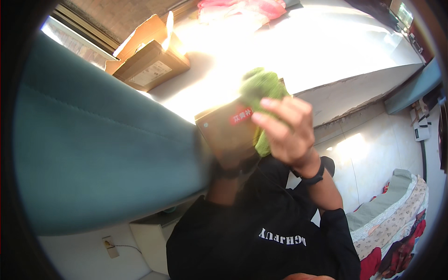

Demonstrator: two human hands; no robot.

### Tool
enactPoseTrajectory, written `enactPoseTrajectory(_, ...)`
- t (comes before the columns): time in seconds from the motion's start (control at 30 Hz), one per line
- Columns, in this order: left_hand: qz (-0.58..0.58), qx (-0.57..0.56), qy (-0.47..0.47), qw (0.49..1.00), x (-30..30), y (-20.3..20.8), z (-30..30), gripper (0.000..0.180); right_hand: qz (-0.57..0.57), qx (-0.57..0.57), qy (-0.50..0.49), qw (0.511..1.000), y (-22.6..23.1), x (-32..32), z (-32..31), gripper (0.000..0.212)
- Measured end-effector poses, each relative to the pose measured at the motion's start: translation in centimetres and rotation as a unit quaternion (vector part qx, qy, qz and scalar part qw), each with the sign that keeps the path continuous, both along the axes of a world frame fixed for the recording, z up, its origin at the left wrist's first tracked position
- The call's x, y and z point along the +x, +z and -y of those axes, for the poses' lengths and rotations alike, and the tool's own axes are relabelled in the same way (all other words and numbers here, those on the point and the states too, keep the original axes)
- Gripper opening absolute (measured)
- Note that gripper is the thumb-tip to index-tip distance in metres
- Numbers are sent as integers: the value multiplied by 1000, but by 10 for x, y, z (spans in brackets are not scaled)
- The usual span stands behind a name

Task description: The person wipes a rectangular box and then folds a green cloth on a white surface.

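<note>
Our right hand (pixel 291 128) grips a fuzzy green cloth (pixel 261 86) over the right part of a smooth brown rectangular box (pixel 226 137); our left hand is obscured near its lower edge, so we cannot tell its grip.

strong glare blows out the white surface (pixel 303 44). green cloth (pixel 263 88) motion-blurred; fisheye bends edges, corners black.

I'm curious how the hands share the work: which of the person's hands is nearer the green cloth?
Right: the right hand holds the cloth. The left hand is hidden, seemingly behind the brown item; the left forearm shows below and left of the cloth.
</note>
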State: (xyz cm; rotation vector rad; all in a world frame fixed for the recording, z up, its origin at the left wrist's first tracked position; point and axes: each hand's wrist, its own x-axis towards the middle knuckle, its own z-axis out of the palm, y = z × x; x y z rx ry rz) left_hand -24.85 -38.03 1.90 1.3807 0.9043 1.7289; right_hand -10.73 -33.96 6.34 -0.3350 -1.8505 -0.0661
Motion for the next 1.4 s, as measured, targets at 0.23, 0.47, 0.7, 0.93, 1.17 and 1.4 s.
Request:
enactPoseTrajectory(0.23,7,4,7,1000,4,-2,-1,52,27,-23,-37,999,4,-3,12,24)
enactPoseTrajectory(0.47,4,4,-12,1000,5,-1,0,50,52,62,31,996,10,-24,35,23)
enactPoseTrajectory(0.7,-2,-5,-62,998,6,0,-5,48,-72,-73,-48,994,1,10,-9,19)
enactPoseTrajectory(0.93,-16,-3,-97,995,12,5,-5,46,-243,-321,96,910,-4,19,-8,16)
enactPoseTrajectory(1.17,-56,33,-121,990,8,-7,1,44,-267,-412,201,848,-14,16,-1,19)
enactPoseTrajectory(1.4,-112,97,-143,979,0,-19,5,43,-225,-398,188,869,-14,18,-1,17)
